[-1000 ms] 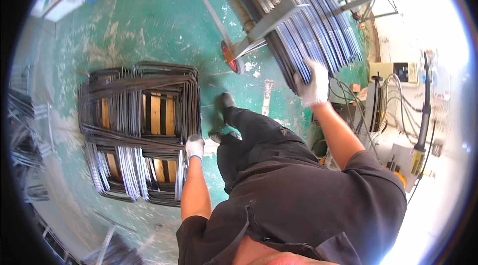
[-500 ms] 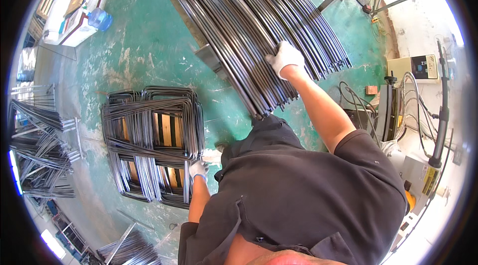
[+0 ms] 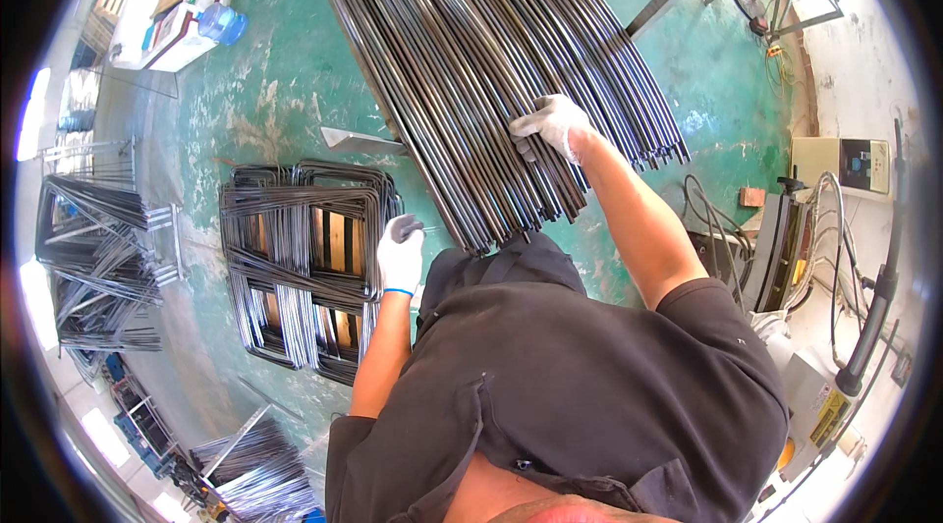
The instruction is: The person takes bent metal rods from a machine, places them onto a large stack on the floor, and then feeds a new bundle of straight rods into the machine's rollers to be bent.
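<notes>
A broad layer of long dark metal rods (image 3: 442,81) runs away from my waist, with the near ends just in front of me. My right hand (image 3: 555,125), in a white glove with grey on the finger side, is on the rods near those ends, its fingers bent around some of them. My left hand (image 3: 401,253), also gloved with a blue band at the wrist, is raised at the right side of a stack of bent metal frames (image 3: 295,258). Its fingers are slightly bent and apart, with nothing visible in them.
Flat metal arms (image 3: 363,142) stick out from under the rods. More bent frames (image 3: 98,258) are piled at far left, with another bundle (image 3: 257,469) below. At right are a machine with hoses (image 3: 786,248) and a control box (image 3: 845,166). A blue water bottle (image 3: 222,24) is at upper left.
My left hand has come up and away from the frame stack's near right side. My right hand has shifted slightly down and left, its fingers now more bent. The view has shifted slightly.
</notes>
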`<action>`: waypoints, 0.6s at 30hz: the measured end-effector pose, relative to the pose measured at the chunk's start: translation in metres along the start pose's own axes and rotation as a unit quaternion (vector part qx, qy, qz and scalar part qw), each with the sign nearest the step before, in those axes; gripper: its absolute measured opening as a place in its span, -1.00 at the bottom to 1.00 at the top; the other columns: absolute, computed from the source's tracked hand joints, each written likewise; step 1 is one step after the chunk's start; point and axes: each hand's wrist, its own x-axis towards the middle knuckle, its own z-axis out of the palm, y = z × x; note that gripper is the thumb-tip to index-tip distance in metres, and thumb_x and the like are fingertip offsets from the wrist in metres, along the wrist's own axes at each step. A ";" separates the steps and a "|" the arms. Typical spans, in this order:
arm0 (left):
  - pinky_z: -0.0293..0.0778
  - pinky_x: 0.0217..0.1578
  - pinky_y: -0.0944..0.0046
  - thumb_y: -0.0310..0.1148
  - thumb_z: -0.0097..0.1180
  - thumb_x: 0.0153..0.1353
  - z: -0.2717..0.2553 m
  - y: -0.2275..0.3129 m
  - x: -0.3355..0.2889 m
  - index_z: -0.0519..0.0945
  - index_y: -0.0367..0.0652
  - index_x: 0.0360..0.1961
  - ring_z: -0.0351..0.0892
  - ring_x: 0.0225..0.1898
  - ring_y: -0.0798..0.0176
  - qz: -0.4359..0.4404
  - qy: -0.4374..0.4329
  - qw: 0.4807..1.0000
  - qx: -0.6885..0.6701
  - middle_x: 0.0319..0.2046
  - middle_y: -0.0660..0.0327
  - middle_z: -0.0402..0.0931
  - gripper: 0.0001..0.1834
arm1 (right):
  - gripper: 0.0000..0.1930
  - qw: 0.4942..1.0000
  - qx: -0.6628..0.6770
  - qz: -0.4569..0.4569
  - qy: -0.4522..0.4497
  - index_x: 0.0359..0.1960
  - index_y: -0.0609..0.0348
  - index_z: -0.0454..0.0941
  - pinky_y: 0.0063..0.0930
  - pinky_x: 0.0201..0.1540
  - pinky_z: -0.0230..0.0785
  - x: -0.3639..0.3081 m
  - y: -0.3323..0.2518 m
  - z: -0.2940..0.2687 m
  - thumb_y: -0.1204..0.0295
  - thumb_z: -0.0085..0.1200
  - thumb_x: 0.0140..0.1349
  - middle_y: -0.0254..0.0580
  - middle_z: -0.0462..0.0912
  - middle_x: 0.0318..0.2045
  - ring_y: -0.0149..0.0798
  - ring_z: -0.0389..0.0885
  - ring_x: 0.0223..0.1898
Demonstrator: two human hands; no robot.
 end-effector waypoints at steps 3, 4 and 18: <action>0.61 -0.10 0.31 -0.59 0.11 0.32 -0.008 0.018 0.001 0.54 -0.38 0.12 0.68 -0.18 0.26 -0.052 0.023 0.997 -0.054 -0.12 0.06 0.68 -0.65 | -0.70 0.926 0.333 0.056 -0.169 -0.07 0.53 0.55 -0.10 -0.29 0.66 -0.008 -0.002 -0.010 0.47 0.27 0.37 0.13 0.71 -0.32 0.00 0.74 -0.34; 0.61 -0.10 0.30 -0.60 0.10 0.32 -0.007 0.023 0.002 0.53 -0.39 0.12 0.69 -0.18 0.26 -0.046 0.020 0.997 -0.060 -0.12 0.06 0.68 -0.66 | -0.70 0.921 0.342 0.055 -0.177 -0.06 0.53 0.56 -0.11 -0.27 0.66 -0.009 -0.002 -0.012 0.44 0.25 0.39 0.13 0.72 -0.30 0.01 0.74 -0.32; 0.70 -0.11 0.02 -0.38 0.14 0.44 0.053 0.115 0.050 0.59 -0.21 0.02 0.74 -0.18 0.03 -0.077 -0.293 0.921 -0.246 -0.15 -0.02 0.71 -0.79 | -0.40 0.970 -0.208 0.100 0.072 -0.53 0.29 0.60 -0.19 -0.44 0.47 -0.169 -0.049 0.018 -0.10 0.24 0.34 -0.06 0.61 -0.59 -0.23 0.58 -0.62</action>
